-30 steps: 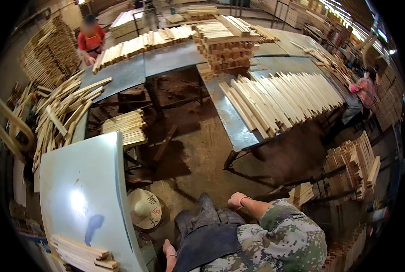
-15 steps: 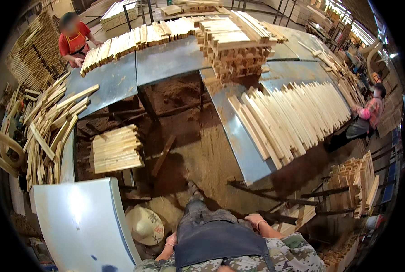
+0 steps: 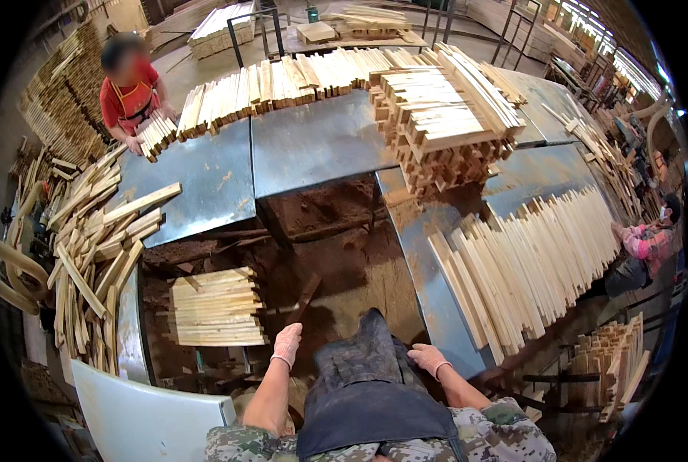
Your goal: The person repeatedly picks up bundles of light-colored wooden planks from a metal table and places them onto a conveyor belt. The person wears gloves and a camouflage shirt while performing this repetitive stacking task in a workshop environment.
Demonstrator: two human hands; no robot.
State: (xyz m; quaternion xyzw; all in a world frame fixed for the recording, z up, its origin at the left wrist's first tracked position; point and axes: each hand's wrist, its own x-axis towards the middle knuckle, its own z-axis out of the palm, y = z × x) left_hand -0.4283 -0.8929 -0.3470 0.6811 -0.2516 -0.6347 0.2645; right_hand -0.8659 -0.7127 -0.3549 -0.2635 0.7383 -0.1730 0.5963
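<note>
Pale-gloved left hand [image 3: 286, 344], arm extended, near pale wooden slats [image 3: 217, 309]; pale-gloved right hand [image 3: 427, 358], angled inward beside grey metal surface [image 3: 449, 326]; finger closure, we cannot tell.

Around me, the grey metal tabletop [image 3: 321, 146] bears a row of short wooden strips [image 3: 282, 85] along its far side, a layered stack [image 3: 444, 100], longer sticks [image 3: 525, 269] to my right and a jumbled heap [image 3: 81, 281] leftward.
</note>
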